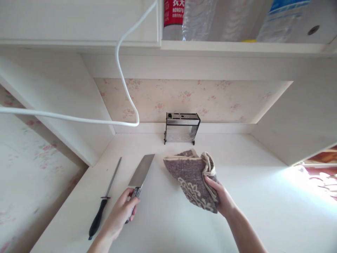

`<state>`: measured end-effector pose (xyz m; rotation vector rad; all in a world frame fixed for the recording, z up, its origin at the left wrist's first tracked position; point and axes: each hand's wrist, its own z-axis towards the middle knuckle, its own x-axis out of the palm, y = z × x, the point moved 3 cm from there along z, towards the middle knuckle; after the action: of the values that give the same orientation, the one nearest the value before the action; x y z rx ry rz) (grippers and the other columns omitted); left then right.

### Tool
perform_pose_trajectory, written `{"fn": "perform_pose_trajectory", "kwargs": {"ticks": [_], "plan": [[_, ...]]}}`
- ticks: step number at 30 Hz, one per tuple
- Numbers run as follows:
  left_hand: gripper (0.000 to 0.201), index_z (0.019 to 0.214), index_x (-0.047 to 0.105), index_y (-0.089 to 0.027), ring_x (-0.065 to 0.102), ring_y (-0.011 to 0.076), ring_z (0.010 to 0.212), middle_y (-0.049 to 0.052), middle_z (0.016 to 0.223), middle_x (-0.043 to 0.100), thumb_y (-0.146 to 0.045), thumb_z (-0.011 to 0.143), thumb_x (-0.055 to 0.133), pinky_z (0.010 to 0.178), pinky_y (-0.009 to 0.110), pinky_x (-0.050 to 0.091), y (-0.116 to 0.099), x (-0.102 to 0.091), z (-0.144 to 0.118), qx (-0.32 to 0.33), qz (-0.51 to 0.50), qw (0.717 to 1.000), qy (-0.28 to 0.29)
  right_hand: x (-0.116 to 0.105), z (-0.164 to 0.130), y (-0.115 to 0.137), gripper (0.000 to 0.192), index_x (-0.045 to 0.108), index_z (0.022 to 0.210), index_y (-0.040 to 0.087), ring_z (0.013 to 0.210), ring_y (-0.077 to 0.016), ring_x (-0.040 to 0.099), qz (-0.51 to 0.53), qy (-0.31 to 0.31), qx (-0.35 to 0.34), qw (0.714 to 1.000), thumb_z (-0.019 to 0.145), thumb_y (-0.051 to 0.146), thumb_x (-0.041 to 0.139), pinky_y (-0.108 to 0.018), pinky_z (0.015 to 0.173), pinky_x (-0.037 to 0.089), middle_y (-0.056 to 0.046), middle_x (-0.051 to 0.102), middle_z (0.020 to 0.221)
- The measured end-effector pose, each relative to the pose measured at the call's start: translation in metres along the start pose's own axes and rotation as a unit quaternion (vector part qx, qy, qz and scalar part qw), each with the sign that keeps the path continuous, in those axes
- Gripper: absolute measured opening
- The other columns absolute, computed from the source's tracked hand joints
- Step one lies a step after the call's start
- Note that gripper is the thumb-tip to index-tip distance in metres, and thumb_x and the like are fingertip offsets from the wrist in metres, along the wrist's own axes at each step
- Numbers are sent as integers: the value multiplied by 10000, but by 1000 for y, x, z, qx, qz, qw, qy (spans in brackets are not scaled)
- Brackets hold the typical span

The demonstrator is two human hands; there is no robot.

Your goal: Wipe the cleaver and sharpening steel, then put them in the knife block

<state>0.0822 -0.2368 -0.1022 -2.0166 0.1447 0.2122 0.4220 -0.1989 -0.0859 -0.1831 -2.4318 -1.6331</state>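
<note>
Left hand (123, 210): wrapped round a cleaver's handle (136, 192)
Right hand (223, 198): pinching a floral towel (187, 175)
Honing steel (105, 198): chilling off left

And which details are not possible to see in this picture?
Head view:
Knife handle, partly covered by the left hand.
Most fingers of the right hand, behind the folded cloth.
Top of the red-labelled bottle, cut off by the upper edge.
Both ends of the white cable, beyond the upper and left edges.
</note>
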Motion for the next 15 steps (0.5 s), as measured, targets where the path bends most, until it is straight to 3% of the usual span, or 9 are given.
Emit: {"fn": "perform_pose_trajectory", "kwargs": {"ticks": [3, 7, 10, 15], "plan": [[217, 916, 452, -219, 384, 94, 402, -93, 497, 432, -358, 776, 542, 393, 203, 280, -16, 23, -11, 22, -66, 997, 21, -7, -5, -13, 392, 661, 1067, 204, 931, -271, 672, 189, -3, 34, 981, 808, 480, 559, -429, 869, 499, -98, 720, 976], [260, 969, 447, -220, 400, 98, 413, -87, 503, 447, -437, 841, 509, 414, 204, 326, -34, 55, -25, 55, -30, 997, 50, 1, -14, -24, 337, 696, 1018, 244, 1003, -265, 648, 363, 13, 34, 931, 810, 482, 580, -479, 954, 444, -63, 733, 952], [258, 982, 471, -212, 476, 114, 493, -42, 621, 523, -408, 831, 544, 467, 218, 375, -42, 78, -29, 112, 4, 992, 56, 20, -22, -22, 362, 711, 995, 225, 1053, -272, 626, 397, 47, 27, 916, 808, 508, 584, -497, 975, 425, -76, 734, 945], [128, 939, 499, -201, 565, 164, 737, 20, 825, 563, -236, 819, 527, 681, 268, 438, -51, 110, -30, 226, 70, 970, 62, 42, -34, -14, 470, 730, 923, 248, 1076, -264, 613, 381, 78, -17, 921, 779, 650, 535, -476, 957, 459, -55, 736, 923]]}}
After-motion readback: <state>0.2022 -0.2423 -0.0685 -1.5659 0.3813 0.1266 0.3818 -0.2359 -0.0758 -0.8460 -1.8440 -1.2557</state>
